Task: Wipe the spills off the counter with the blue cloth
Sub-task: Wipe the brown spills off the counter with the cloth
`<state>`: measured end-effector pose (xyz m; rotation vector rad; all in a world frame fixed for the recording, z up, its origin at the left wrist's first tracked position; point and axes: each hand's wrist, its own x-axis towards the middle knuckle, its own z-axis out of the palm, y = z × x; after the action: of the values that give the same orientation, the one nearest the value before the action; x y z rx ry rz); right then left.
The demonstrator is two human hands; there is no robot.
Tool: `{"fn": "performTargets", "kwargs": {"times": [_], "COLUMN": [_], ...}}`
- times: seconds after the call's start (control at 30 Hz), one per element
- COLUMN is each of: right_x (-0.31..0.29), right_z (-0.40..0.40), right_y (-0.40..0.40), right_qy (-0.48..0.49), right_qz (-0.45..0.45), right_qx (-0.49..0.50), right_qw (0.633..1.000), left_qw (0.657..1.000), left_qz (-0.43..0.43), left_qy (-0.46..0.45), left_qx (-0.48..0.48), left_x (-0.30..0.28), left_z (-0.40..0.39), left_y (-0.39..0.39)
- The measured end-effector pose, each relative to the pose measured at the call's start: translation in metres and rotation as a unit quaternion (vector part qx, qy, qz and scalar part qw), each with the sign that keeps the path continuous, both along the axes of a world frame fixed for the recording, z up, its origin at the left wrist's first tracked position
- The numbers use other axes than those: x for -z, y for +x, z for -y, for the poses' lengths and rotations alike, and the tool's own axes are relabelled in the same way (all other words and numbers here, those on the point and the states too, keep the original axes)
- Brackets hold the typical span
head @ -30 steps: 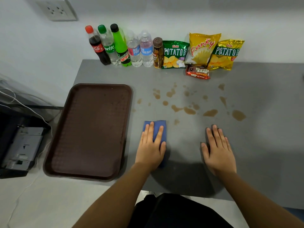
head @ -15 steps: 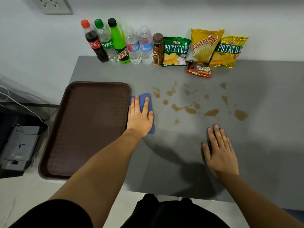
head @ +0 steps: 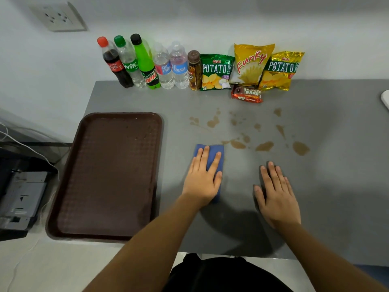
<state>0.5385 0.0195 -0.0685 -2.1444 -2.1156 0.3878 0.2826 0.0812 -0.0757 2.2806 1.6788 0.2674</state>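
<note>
A folded blue cloth [head: 212, 153] lies flat on the grey counter [head: 336, 186], near its middle. My left hand [head: 203, 178] presses down on the cloth with fingers spread, covering its lower half. Brown spills [head: 264, 146] dot the counter beyond and to the right of the cloth; the nearest blot [head: 236, 144] sits just off the cloth's far right corner. My right hand [head: 275, 192] rests flat on the bare counter to the right, holding nothing.
A brown tray [head: 88, 154] lies at the counter's left end. Several drink bottles [head: 147, 64] and snack bags [head: 252, 64] line the back wall, with a red snack bar [head: 246, 96] in front. A black device [head: 19, 194] sits left of the counter.
My left hand slid the cloth up-left beside the tray, then back right and nearer me. The small spots near the tray are gone and the left blots look smeared. The right hand stayed put.
</note>
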Motion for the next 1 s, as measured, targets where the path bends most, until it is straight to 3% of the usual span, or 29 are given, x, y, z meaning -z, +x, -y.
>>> {"fn": "performTargets", "kwargs": {"times": [0.17, 0.47, 0.77, 1.0], "right_x": [0.0, -0.003, 0.003, 0.003], "right_z": [0.0, 0.0, 0.001, 0.0], "right_y": [-0.001, -0.001, -0.001, 0.0], "right_qy": [-0.001, -0.01, 0.009, 0.025], "right_qz": [0.002, -0.009, -0.006, -0.008], "right_qx": [-0.001, 0.002, 0.005, 0.003], "right_qw": [1.0, 1.0, 1.0, 1.0], "left_qw": [0.999, 0.995, 0.999, 1.0], "left_qz": [-0.017, -0.046, -0.029, 0.01], "left_qy": [0.015, -0.005, -0.014, 0.002], "left_qx": [-0.046, -0.094, 0.015, 0.013], "left_x": [0.003, -0.004, -0.005, 0.003], "left_z": [0.019, -0.043, -0.029, 0.021], "left_y": [-0.034, -0.017, 0.048, 0.017]}}
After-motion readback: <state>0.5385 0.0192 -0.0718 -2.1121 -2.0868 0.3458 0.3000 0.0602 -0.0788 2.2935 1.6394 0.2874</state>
